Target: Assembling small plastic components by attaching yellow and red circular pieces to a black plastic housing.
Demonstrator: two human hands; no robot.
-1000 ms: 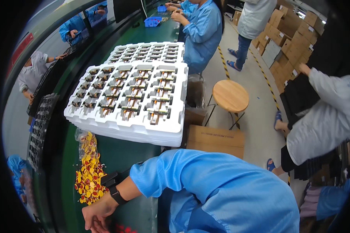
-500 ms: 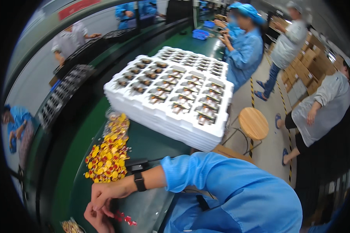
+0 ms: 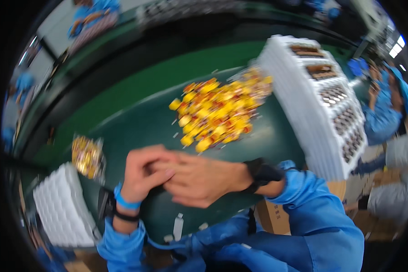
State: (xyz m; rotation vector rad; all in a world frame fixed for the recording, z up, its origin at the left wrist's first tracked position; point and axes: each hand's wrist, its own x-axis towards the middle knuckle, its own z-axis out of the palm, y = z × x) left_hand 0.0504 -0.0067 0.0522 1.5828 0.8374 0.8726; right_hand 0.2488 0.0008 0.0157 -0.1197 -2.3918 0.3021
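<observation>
My left hand (image 3: 143, 174) and my right hand (image 3: 206, 179) meet above the dark green work surface (image 3: 276, 136). The fingers of both are curled and overlap, with the left thumb lying against the right fingers. Whatever they hold, if anything, is hidden and blurred. Just beyond them lies a loose heap of small yellow and red pieces (image 3: 215, 118). A clear plastic bag (image 3: 260, 84) with more such pieces adjoins its far right side. Nearer my left hand is another clear bag (image 3: 88, 156) of yellowish pieces.
Tall stacked white foam trays (image 3: 299, 113) with parts in their pockets stand at the right. Another white foam tray (image 3: 61, 206) sits at the left. A small white strip (image 3: 178, 225) lies near the front edge. Co-workers in blue (image 3: 383, 111) are beyond the trays.
My view has swung left, so the heap and the tray stack appear farther right. Both hands show fully now, still together. The small red pieces beside them are out of sight.
</observation>
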